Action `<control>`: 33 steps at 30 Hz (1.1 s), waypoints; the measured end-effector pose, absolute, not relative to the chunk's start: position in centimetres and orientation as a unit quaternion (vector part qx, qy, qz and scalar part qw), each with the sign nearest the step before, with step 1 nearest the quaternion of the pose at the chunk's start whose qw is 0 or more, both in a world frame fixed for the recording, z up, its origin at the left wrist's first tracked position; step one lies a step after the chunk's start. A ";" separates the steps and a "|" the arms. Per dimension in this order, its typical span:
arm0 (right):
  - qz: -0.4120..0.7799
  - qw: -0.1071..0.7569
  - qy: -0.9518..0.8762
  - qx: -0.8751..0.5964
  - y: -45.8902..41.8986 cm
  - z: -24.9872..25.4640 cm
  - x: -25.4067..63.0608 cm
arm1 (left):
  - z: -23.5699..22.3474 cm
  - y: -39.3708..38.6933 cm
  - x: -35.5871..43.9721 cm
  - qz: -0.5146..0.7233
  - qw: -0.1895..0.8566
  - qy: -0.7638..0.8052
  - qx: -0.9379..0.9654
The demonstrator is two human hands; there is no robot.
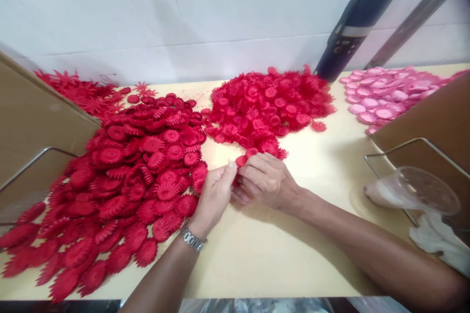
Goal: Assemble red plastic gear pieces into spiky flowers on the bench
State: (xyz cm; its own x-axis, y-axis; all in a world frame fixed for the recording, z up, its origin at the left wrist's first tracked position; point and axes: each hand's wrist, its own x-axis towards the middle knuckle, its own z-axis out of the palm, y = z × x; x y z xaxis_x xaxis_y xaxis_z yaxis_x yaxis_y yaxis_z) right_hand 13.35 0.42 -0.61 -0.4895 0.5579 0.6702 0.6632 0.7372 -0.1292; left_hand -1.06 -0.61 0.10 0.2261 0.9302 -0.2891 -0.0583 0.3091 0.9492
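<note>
Pale wall (227, 5) behind cream table (235, 264); L hand (215, 188) & R hand (266, 178) meet nr centre, fingertips of both pinched on 1 red piece (241, 161), mostly hidden, just in front of mid red pile (271, 102). Bigger red pile (139, 171) on L, pink pile (389, 93) far R.

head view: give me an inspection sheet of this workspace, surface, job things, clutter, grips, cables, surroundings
Surface: pale yellow tabletop, heavily covered on the left.
Job's things: large left red heap, centre red heap, spiky red pieces at far left, pink heap at far right.
Clutter: clear plastic cup and crumpled white tissue, right.
Grips: left-hand grip and right-hand grip close together, red at the fingertips; what they hold is mostly hidden.
Cables: nothing seen.
Surroundings: pale tiled wall behind, left brown panel, right brown panel.
</note>
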 end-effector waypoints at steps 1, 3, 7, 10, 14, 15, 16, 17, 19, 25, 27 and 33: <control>-0.068 0.362 -0.858 -0.357 0.4 -0.7 13.4 | 0.3 -0.6 -1.1 0.382 0.653 0.482 0.441; -0.045 0.377 -0.852 -0.359 0.5 -0.8 13.5 | 0.7 -0.6 -1.1 0.375 0.675 0.461 0.438; 0.054 0.422 -0.831 -0.359 0.9 -1.0 13.8 | 1.2 -0.6 -1.1 0.376 0.698 0.431 0.432; 0.115 0.434 -0.819 -0.356 0.9 -0.9 13.9 | 1.0 -0.5 -1.0 0.390 0.679 0.440 0.440; 0.180 0.456 -0.779 -0.392 0.7 -0.1 13.9 | 0.7 -0.3 -1.0 0.429 0.633 0.451 0.461; 0.203 0.456 -0.767 -0.404 0.7 0.1 13.9 | 0.7 -0.3 -1.1 0.440 0.626 0.449 0.461; 0.225 0.454 -0.757 -0.412 0.6 0.2 13.9 | 0.7 -0.3 -1.1 0.451 0.622 0.445 0.461; 0.246 0.451 -0.751 -0.415 0.5 0.4 13.9 | 0.7 -0.2 -1.2 0.459 0.618 0.440 0.462; 0.273 0.446 -0.748 -0.409 0.4 0.5 13.8 | 0.7 -0.2 -1.4 0.462 0.613 0.436 0.470; 0.286 0.451 -0.750 -0.389 0.1 0.7 13.4 | 0.2 -0.5 -1.6 0.442 0.586 0.466 0.494; 0.302 0.451 -0.744 -0.388 0.0 0.9 13.5 | 0.2 -0.6 -1.7 0.432 0.580 0.476 0.501; 0.265 0.483 -0.747 -0.372 0.0 1.0 13.4 | 0.2 -0.6 -1.8 0.436 0.548 0.481 0.528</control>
